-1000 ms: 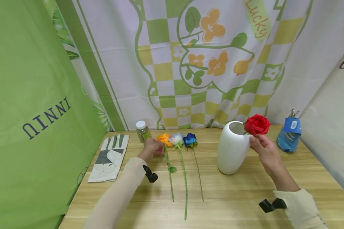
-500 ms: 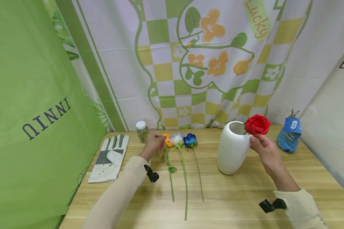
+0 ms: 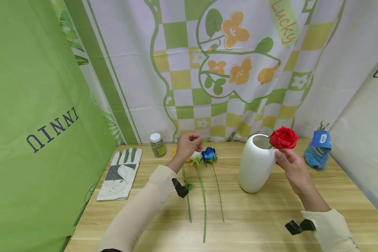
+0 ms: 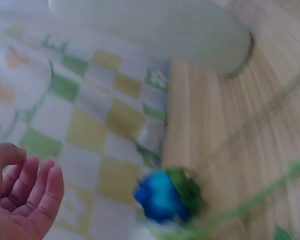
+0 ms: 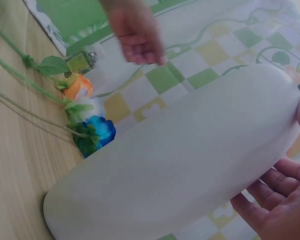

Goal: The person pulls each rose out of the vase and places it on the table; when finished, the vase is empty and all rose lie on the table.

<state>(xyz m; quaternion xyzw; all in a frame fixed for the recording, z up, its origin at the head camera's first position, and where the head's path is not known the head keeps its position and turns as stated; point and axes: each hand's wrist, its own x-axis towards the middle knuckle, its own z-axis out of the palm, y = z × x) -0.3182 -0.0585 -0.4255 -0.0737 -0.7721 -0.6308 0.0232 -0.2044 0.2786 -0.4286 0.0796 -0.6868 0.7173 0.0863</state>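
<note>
A white vase [image 3: 255,169] stands upright at the right, with a red rose [image 3: 284,138] in its mouth, the bloom leaning over the right rim. My right hand [image 3: 293,169] holds the vase near the rim; the right wrist view shows fingers [image 5: 276,186] curved along its side. My left hand [image 3: 189,146] is raised over the flower heads, fingers loosely bent, nothing in them. Below it lie an orange flower [image 5: 78,86], partly hidden in the head view, a white flower [image 5: 85,109] and a blue rose [image 3: 209,154], stems toward me.
A small jar with a white lid [image 3: 158,145] stands at the back left, beside a white-and-grey work glove [image 3: 119,176]. A blue pouch-like item [image 3: 318,148] is at the back right. A patterned curtain [image 3: 214,101] hangs behind the wooden table [image 3: 249,220].
My left hand has moved from beside the orange flower up and to the right, and the jar is now uncovered. The right hand has stayed at the vase.
</note>
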